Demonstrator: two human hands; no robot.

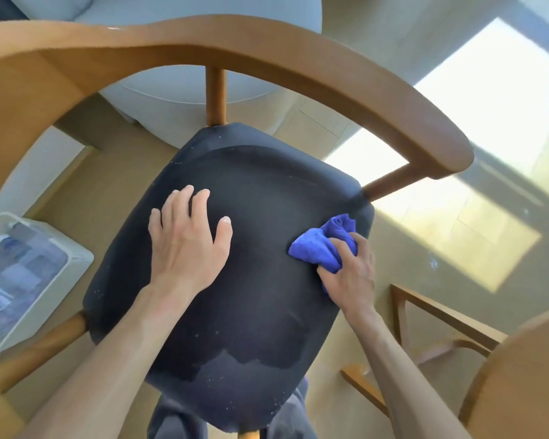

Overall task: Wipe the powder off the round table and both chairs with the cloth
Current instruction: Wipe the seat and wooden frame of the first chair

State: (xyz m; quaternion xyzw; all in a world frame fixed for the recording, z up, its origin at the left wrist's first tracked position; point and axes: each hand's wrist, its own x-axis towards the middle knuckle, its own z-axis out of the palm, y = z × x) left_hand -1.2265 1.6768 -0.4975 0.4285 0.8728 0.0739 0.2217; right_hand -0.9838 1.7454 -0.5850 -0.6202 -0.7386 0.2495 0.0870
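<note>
one cloth (322, 245), bunched, pointing up-right

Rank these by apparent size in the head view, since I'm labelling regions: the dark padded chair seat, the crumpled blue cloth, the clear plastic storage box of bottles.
1. Dark padded chair seat, largest by far.
2. Clear plastic storage box, partly cut off at the frame edge.
3. Crumpled blue cloth, smallest, partly hidden by the right hand.

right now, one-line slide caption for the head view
Right hand wipes the dark padded chair seat with a bunched blue cloth while the left hand rests flat on it.
</note>
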